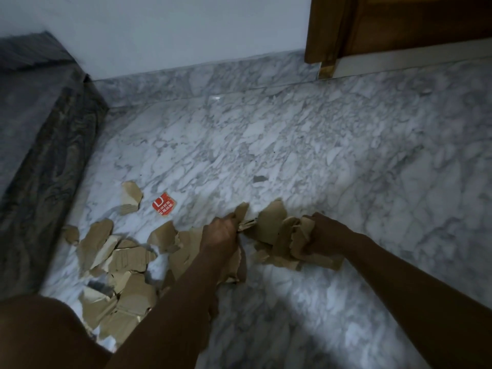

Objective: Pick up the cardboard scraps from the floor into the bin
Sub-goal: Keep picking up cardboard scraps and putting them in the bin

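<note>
On the marble floor [332,145], in the head view, the cardboard scraps [125,265] are seen scattered. Most are heaped at lower left beside a dark stone step [40,134], and a red label [164,204] lies apart from them. The left hand [219,234] is closed, its fingers curled round a torn piece [242,210] that stands up from the fist. The right hand [323,233] is clenched on a crumpled wad [290,235]. No bin is shown. Gathering is judged to be under way, with much left to do. The step would be done well if both handfuls were pressed into one firm bundle, so that loose edge pieces are not dropped on the way to the bin.
</note>
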`<state>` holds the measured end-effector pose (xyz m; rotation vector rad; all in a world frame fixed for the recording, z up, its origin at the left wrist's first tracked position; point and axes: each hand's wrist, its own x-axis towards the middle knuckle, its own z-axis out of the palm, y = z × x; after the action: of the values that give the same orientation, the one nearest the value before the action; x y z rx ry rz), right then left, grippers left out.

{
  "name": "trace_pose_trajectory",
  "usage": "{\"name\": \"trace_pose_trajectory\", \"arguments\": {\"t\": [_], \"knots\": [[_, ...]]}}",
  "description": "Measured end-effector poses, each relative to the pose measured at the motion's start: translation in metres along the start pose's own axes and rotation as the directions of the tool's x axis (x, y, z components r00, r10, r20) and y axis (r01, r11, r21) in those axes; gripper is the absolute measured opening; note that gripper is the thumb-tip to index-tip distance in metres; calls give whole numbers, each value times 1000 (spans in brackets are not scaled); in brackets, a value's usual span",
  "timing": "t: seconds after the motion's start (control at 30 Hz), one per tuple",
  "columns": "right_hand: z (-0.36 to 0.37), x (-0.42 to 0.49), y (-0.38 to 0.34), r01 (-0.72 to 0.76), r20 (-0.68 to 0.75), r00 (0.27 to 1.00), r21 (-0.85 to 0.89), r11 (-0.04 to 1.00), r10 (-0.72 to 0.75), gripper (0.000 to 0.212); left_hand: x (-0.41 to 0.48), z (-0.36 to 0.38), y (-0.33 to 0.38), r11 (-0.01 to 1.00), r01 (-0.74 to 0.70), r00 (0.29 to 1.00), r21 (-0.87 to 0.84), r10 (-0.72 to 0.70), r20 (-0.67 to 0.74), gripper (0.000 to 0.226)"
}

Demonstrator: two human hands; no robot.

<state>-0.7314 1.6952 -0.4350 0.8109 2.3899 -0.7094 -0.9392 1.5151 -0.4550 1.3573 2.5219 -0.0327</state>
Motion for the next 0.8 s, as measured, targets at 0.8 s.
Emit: {"name": "trace_pose_trajectory", "arguments": {"t": [0.8], "knots": [[12,-5,13,-57,-9,998,98,994,58,81,24,-7,13,1000,-25,997,5,25,68,22]]}}
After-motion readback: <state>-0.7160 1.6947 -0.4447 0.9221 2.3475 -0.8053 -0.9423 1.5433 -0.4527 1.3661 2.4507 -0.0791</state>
